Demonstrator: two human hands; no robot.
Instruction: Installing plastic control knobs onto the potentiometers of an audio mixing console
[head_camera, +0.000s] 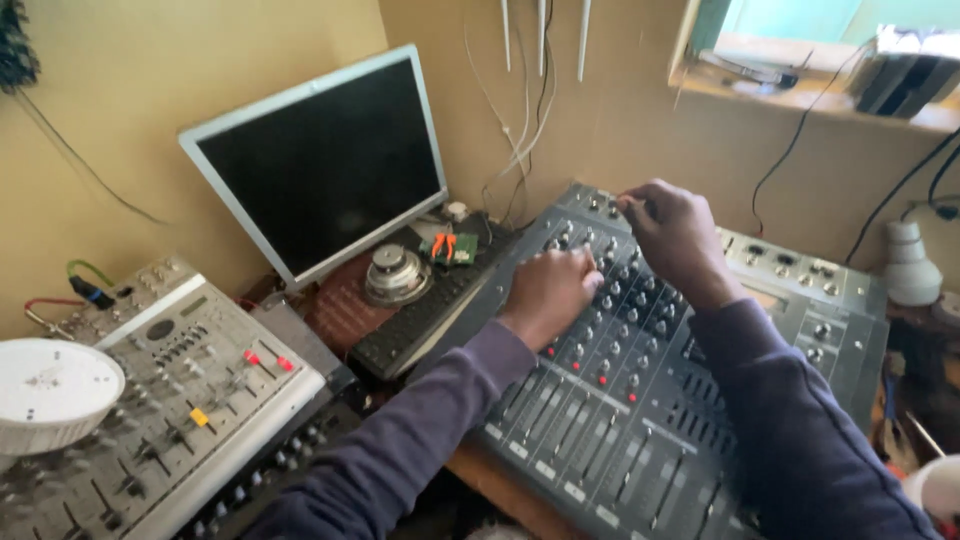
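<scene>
At the centre right of the frame, a dark grey audio mixing console (640, 420) is worked on. A knob in its upper rows is pinched by the right hand (672, 238); the left hand (548, 292) is curled over the knobs, its grip hidden. A dark monitor (320, 165) stands upper left.

Two hands (545, 295) (675, 235), two mixers (650, 400) (170, 400), one monitor (320, 165), one keyboard (420, 320), one speaker (397, 272), one white dish (50, 392).
</scene>
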